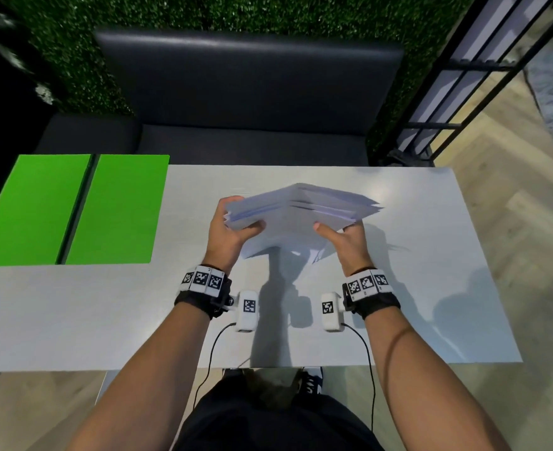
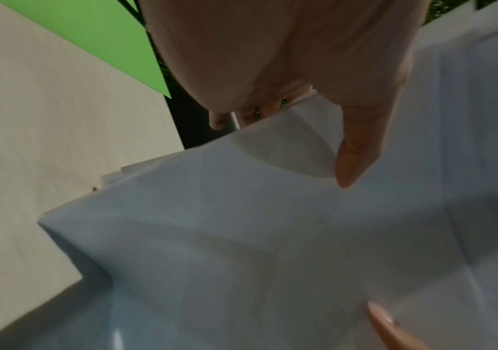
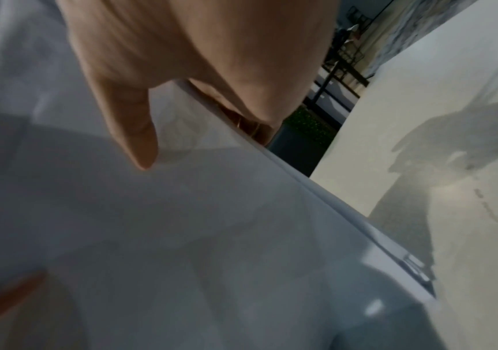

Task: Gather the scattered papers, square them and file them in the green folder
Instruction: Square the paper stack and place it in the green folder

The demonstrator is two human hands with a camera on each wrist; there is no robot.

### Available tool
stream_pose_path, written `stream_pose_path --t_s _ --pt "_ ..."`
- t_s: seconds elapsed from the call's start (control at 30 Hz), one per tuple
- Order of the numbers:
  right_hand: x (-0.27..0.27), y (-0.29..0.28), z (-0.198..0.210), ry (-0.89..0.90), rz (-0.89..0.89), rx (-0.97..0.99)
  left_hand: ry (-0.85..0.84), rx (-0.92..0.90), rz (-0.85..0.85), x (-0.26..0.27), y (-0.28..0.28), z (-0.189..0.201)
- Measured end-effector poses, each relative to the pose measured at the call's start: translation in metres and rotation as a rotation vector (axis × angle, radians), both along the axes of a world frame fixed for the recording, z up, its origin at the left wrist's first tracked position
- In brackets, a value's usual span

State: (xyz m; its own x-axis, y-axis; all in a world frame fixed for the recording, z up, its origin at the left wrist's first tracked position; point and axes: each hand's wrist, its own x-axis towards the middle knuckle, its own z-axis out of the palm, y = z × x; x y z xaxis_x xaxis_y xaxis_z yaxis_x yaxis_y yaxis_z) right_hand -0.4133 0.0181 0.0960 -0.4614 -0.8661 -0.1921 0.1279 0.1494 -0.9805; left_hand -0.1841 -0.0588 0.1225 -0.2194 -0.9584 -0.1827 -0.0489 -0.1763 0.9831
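Note:
A loose stack of white papers (image 1: 296, 213) is held up above the middle of the table, its edges uneven and fanned at the right. My left hand (image 1: 233, 222) grips its left side, thumb on top and fingers behind. My right hand (image 1: 343, 237) grips its right side the same way. In the left wrist view the papers (image 2: 241, 236) fill the frame under my thumb (image 2: 352, 161). The right wrist view shows the stack (image 3: 181, 236) with my thumb (image 3: 139, 142) on its face. The green folder (image 1: 70, 209) lies open and flat at the table's far left corner.
The white table (image 1: 106, 314) stretches under both arms. A dark bench seat (image 1: 246, 92) stands behind its far edge, backed by a green hedge wall. A black metal railing (image 1: 464, 83) rises at the far right over wood flooring.

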Motion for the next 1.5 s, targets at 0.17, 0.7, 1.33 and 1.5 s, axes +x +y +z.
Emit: stream_pose_path --t_s 0.17,0.7,1.33,1.5 --pt "0.003 -0.006 0.006 -0.012 0.009 -0.034 0.08 0.072 0.065 -0.008 -0.001 0.01" --pt "0.005 -0.012 0.003 -0.07 -0.017 -0.011 0.277 0.108 0.276 -0.035 0.001 0.069" --pt "0.0 -0.01 -0.005 -0.051 -0.082 0.108 -0.069 -0.1 0.01 -0.014 -0.003 0.035" --pt "0.004 -0.01 0.006 -0.019 -0.118 0.102 -0.108 -0.242 0.068 -0.002 -0.009 0.031"
